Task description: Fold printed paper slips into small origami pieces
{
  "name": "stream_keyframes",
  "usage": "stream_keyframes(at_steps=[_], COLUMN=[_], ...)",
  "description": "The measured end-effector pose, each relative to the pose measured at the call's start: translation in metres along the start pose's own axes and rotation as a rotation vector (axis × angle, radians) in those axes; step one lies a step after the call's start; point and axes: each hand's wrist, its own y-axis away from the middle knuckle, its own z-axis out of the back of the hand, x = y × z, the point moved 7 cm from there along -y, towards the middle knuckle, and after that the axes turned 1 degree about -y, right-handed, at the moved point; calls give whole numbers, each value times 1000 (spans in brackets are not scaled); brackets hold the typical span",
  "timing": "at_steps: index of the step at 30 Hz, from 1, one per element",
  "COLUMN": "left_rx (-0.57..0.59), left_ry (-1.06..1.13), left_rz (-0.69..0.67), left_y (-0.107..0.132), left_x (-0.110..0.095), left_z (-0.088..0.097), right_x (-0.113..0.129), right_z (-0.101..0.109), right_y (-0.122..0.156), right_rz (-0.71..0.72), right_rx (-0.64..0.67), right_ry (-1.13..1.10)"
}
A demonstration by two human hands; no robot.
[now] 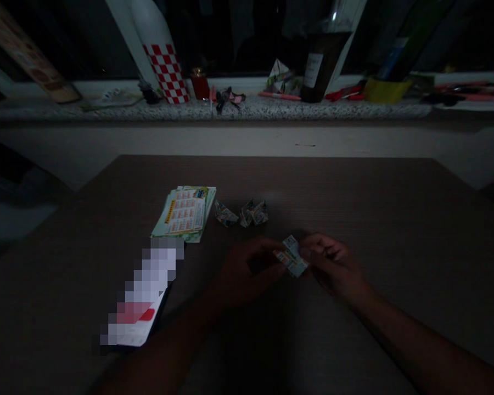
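Between my two hands is a small folded piece of printed paper (293, 262), pale with green and orange print, held just above the table. My left hand (251, 267) grips its left edge between thumb and fingers. On the other side my right hand (328, 259) pinches the right edge, fingers curled. Beyond my left hand lie several small folded paper shapes, one paper piece (225, 214) apart on the left and a paper cluster (254, 213) beside it. A stack of printed sheets (185, 213) with number grids lies farther left.
A phone (148, 296) with a lit, partly blurred screen lies on the brown table (354, 197) at left. Behind the table runs a speckled stone sill (255, 111), carrying a red-and-white checkered bottle (164, 66), a dark labelled container (319, 68) and small items.
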Motion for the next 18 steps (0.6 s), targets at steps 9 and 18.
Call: stream_keyframes(at_steps=[9,18], left_rx=[-109,-58], left_ry=[169,310], left_rz=[84,95], left_y=[-4,-4], left_x=[7,11], left_z=[7,4], right_x=[16,24], right_z=[-11,-16], right_y=[9,10], right_rz=[110,168], right_rx=[61,57], right_ry=[218,246])
